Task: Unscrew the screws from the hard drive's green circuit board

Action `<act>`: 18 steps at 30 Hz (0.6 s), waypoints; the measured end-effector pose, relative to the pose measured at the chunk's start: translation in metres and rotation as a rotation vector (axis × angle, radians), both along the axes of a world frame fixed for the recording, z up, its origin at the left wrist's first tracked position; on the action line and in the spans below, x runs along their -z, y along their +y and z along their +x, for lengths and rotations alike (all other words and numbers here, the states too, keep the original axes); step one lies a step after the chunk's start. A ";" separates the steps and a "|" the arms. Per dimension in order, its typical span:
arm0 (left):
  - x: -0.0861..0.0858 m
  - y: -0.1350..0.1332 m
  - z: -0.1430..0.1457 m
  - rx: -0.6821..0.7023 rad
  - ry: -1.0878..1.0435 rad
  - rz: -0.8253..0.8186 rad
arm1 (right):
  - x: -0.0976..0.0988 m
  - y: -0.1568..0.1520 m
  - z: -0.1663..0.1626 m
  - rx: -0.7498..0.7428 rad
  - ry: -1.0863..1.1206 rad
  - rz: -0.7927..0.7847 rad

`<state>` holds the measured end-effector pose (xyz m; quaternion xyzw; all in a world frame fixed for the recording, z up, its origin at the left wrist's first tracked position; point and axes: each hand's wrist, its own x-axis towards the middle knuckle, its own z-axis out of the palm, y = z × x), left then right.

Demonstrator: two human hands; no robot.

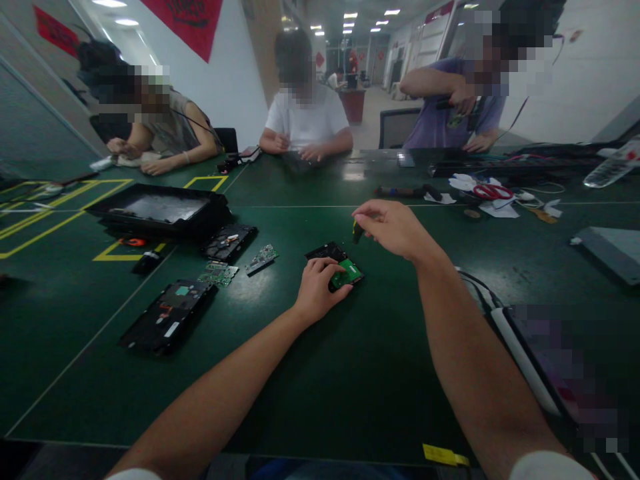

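A hard drive [327, 253] with a green circuit board [352, 269] facing up lies on the table in front of me. My left hand [317, 290] grips it from the left, fingers over the far side and thumb along the near edge. Just beyond and right of the drive, my right hand [393, 227] is raised above the table. Pinched in its fingers is a short yellow-and-black screwdriver [357, 231], pointing down. Its tip is too small to make out, and I cannot tell whether it touches the drive.
Left of the drive lie a loose circuit board [262, 259], black drive casings [170, 315] and a large black housing [160, 208]. A tablet-like device [545, 367] and a grey box [613, 253] sit at right. Across the table [310, 387] several people work.
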<state>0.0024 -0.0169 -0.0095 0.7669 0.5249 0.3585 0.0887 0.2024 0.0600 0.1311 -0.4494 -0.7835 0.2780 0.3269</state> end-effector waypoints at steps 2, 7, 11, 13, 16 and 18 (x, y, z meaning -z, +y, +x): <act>0.000 0.000 0.000 -0.004 0.003 -0.001 | 0.001 0.001 0.000 0.045 -0.008 0.020; 0.000 0.000 0.001 -0.001 -0.005 0.016 | 0.001 0.001 -0.001 0.043 0.002 0.046; -0.002 -0.001 0.001 -0.005 -0.005 0.003 | 0.001 0.000 -0.001 -0.021 0.043 0.018; -0.003 -0.001 0.001 -0.008 -0.002 -0.003 | 0.001 0.000 -0.002 -0.020 0.062 -0.016; -0.003 -0.001 0.001 -0.009 0.001 0.001 | 0.002 0.001 -0.001 -0.010 0.077 -0.055; -0.003 -0.001 0.001 -0.008 0.006 0.002 | 0.002 0.002 0.000 -0.006 0.076 -0.058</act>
